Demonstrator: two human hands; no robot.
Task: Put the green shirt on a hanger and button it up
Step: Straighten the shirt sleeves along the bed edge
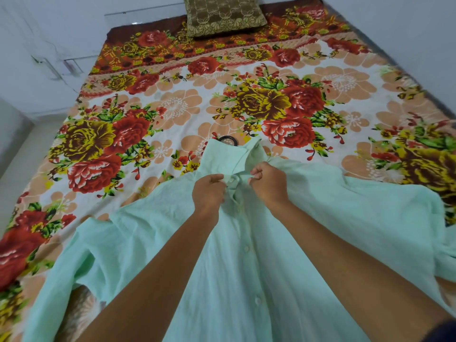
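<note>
The green shirt (283, 243) is a thin, matt woven cloth, pale mint, softly crumpled and faintly see-through along the front, with small smooth buttons (246, 248) of the same pale tone that look like plastic. The bedsheet (172, 107) under it is a flat printed cotton-like cloth with a dull finish and a few shallow creases, and the cushion (223, 14) at the head of the bed has a thicker, textured weave in olive-brown with a raised pattern. A dark hanger hook (228, 140) peeking past the collar has a smooth, slightly glossy surface; whether it is plastic or metal cannot be told.
</note>
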